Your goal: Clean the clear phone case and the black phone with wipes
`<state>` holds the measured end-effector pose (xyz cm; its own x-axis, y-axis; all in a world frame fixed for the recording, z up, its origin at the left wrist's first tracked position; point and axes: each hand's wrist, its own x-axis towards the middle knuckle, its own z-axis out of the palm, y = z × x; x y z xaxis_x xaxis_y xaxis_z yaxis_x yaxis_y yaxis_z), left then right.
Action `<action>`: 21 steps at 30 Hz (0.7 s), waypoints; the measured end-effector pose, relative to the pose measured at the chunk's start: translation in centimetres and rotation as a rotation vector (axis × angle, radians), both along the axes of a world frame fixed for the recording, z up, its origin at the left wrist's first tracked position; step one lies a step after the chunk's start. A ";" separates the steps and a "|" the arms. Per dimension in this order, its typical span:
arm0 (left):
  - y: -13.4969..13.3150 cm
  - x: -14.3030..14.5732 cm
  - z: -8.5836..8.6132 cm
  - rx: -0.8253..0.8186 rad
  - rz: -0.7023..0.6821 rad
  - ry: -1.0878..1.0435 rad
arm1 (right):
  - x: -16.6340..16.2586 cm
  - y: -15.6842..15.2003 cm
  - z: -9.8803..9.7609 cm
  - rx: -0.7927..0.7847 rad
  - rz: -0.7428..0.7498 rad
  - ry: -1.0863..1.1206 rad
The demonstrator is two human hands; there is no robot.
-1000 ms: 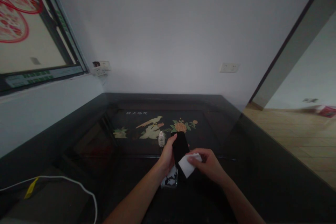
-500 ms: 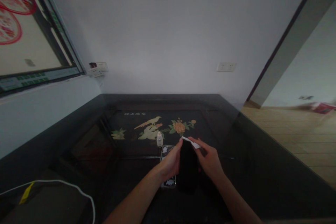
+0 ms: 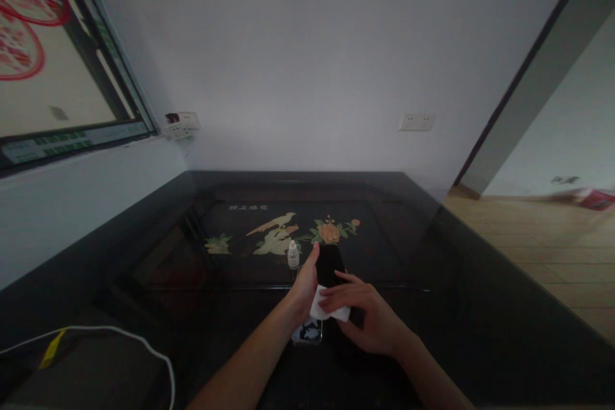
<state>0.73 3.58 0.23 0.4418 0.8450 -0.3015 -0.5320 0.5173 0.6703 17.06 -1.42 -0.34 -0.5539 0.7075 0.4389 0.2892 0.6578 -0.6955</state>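
My left hand [image 3: 303, 291] grips a black phone [image 3: 329, 264] by its left edge and holds it up over the dark table [image 3: 432, 307]. With its fingers laid flat, my right hand [image 3: 369, 314] presses a small white cloth [image 3: 327, 309] against the lower part of the phone's screen. Just left of the phone stands a small white dropper bottle [image 3: 293, 255]. A clear phone case with a printed pattern [image 3: 308, 332] lies on the table under my left wrist.
The table top has an inlaid bird and flower picture [image 3: 288, 234] behind the phone. A white cable with a yellow tag [image 3: 96, 333] lies at the near left. Wall sockets [image 3: 417, 122] sit on the back wall. A wooden floor [image 3: 542, 250] opens to the right.
The right hand took the cloth from the phone's lower edge up to its top edge, then back down onto the lower screen. The phone tilted flatter, then came upright again.
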 end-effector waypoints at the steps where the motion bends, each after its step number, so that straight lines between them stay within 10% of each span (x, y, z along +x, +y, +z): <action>1: 0.0 0.0 0.0 -0.024 0.001 0.030 | 0.1 -0.3 0.1 -0.043 -0.006 0.010; 7: -0.3 -0.2 0.0 -0.006 -0.068 -0.002 | 0.6 0.2 -0.1 -0.317 -0.101 0.246; 14: -0.5 -0.5 -0.7 0.009 -0.237 -0.033 | 1.1 2.8 -1.4 -0.232 -0.653 0.525; 21: -1.0 -0.2 -0.6 0.027 -0.284 -0.027 | 1.4 2.8 -2.6 -0.113 -0.590 0.233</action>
